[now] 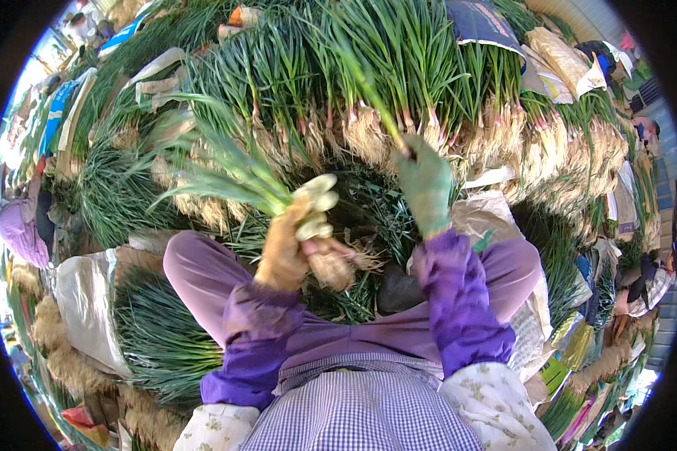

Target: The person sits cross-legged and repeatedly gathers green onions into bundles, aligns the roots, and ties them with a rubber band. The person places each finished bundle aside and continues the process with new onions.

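My left hand (285, 245), in a tan glove, is closed around a small bunch of leafy plants with pale stems (315, 217); their blurred green leaves reach to the upper left and roots hang at the lower right. A green glove covers my right hand (424, 180), which grips one thin plant stem (386, 119) pointing up and left. Past both hands stands a dense row of similar plants (423, 62) with pinkish stem bases and fibrous tan roots (366, 135) towards me. Dark green leaf scraps (372, 208) lie between my bent knees.
Another leafy pile (163, 338) lies beside my left knee, near a whitish plastic sheet (84, 310). A blue sack (482, 22) covers plants at the top. Crumpled sacking (485, 217) is by my right knee. A person in purple (22, 231) is at the far left.
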Demonstrator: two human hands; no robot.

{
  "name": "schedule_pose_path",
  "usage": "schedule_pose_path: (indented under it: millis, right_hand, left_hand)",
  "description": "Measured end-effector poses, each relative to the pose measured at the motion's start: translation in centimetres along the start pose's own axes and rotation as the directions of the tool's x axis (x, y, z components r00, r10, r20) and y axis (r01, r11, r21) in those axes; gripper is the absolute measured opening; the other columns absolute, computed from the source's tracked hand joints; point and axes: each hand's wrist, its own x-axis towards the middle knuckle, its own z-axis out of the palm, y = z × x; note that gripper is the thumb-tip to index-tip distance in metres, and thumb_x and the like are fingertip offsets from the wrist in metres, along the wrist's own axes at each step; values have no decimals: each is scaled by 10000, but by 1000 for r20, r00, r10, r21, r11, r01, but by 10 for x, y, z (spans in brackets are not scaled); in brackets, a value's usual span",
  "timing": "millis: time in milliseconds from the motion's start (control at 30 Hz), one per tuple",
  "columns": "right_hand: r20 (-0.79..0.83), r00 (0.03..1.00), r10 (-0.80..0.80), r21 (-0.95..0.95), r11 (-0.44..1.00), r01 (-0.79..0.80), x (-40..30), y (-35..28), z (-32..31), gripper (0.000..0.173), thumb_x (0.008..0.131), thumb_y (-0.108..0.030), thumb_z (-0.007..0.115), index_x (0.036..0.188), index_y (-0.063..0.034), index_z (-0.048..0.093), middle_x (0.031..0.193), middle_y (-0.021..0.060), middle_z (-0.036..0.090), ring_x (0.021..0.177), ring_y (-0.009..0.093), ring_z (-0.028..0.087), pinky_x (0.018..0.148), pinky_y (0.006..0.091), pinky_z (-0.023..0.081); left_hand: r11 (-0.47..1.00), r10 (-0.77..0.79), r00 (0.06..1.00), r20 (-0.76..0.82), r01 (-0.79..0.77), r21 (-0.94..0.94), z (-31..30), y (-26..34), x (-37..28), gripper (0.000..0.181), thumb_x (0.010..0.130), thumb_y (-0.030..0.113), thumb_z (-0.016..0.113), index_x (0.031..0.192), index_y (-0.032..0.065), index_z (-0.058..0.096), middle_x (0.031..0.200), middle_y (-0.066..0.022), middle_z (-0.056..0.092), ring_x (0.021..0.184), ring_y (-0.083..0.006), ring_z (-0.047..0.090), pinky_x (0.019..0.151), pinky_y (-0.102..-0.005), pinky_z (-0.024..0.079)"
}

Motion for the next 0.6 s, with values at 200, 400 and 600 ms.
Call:
schedule_pose_path:
  millis: [200,400,600]
  right_hand:
    - [26,754,-657,197,742,640,-67,-30,-14,166,894,-234,619,971,-98,677,708,28,639,629,158,600,602,313,496]
    - [716,656,-240,576,734,-359,-21,-46,15,304,890,-311,643,952,-14,664,677,5,608,602,95,568,592,246,483]
    - [87,996,19,705,705,-75,-39,-10,74,208,904,-132,530,774,2,623,610,38,564,509,136,517,505,279,438]
  left_hand:
    - [972,-75,997,15,70,222,-18,-55,25,407,948,348,552,1150,2,624,822,-27,664,496,-54,487,428,-181,398]
    - [956,-152,988,10,144,255,-24,-48,5,358,943,373,551,1071,44,611,673,-70,641,405,-79,475,344,-212,336]
    - [997,-56,981,-188,45,-59,-6,-66,2,263,965,284,528,1020,34,589,764,-16,596,554,-99,576,359,-192,410]
